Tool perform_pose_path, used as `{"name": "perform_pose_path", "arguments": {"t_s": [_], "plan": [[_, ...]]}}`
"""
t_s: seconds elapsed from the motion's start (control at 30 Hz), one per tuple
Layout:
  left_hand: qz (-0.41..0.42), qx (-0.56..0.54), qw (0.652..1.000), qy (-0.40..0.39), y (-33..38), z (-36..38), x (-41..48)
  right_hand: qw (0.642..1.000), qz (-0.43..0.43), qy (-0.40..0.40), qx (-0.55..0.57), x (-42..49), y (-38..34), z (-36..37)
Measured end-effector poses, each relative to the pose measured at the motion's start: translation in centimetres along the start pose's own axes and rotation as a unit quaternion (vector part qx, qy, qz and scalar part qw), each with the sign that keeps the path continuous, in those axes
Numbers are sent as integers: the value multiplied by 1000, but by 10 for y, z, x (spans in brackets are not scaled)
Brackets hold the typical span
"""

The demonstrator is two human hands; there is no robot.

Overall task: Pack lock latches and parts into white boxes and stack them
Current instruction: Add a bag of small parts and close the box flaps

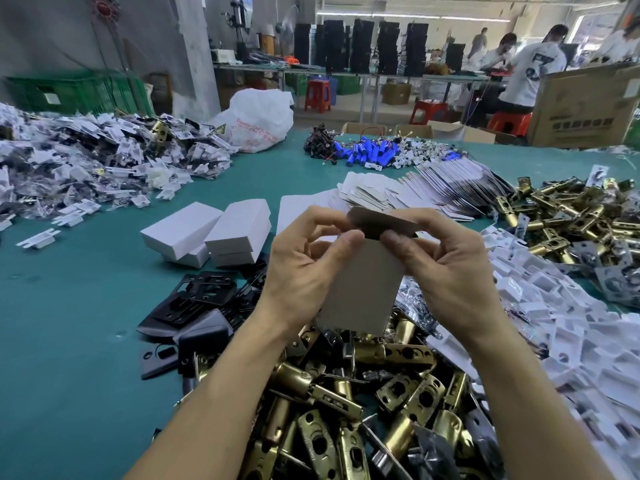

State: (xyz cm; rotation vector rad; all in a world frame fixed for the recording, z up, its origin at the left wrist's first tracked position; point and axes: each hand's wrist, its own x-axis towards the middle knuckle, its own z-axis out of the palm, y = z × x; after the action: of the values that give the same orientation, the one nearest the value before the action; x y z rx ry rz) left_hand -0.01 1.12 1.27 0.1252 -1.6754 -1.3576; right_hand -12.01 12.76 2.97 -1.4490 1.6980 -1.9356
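Teal work table (76, 358) fills most of the head view, w/ a factory floor behind it: racks of black stock, red stools (317, 95) and people at benches in the upper right bkgd.

Ctr frame: white box (360, 292) held upright above the table, its btm end just over the brass latches (346, 393) heaped at lower ctr. Left hand (301, 271) grips the box's left side, thumb on the near face by the top edge, fingers curled round behind. Right hand (450, 268) pinches the top flap (384, 223), thumb in front, fingers curled over the back. Flap looks dark in shadow and sits angled over the mouth, not tucked in. Box contents hidden, can't tell.

Left of ctr: closed white boxes (214, 233) piled two deep, some leaning. Below them, black plates (194, 306) in a loose heap touching the latch pile.

Just beyond the hands: flat box blanks (415, 192) fanned out in a row.

Right edge: second latch heap (571, 220), w/ white plastic inserts (554, 306) spilling down the right side beside it.

Upper left: big pile of bagged parts (86, 157). Upper ctr: blue cylinders (370, 154) w/ wires, and a white plastic bag (259, 119) to their left.
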Motion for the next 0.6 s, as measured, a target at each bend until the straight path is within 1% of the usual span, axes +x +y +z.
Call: {"name": "perform_pose_path", "arguments": {"t_s": [0.13,0.23,0.3,0.4,0.6], "plan": [[-43,-25,999,11,0,-2,1,1000,16,-8,-1,-2,-8,-2],[-68,-54,996,1,1,-4,2,999,32,-10,12,0,-14,-4],[-72,-55,996,-2,2,-4,2,999,35,-24,12,1,-16,-6],[-76,-48,996,-6,2,-3,2,999,24,-36,-30,3,-15,-8],[-72,-45,996,-15,2,0,1,1000,-4,-4,-27,3,-12,-7]]}}
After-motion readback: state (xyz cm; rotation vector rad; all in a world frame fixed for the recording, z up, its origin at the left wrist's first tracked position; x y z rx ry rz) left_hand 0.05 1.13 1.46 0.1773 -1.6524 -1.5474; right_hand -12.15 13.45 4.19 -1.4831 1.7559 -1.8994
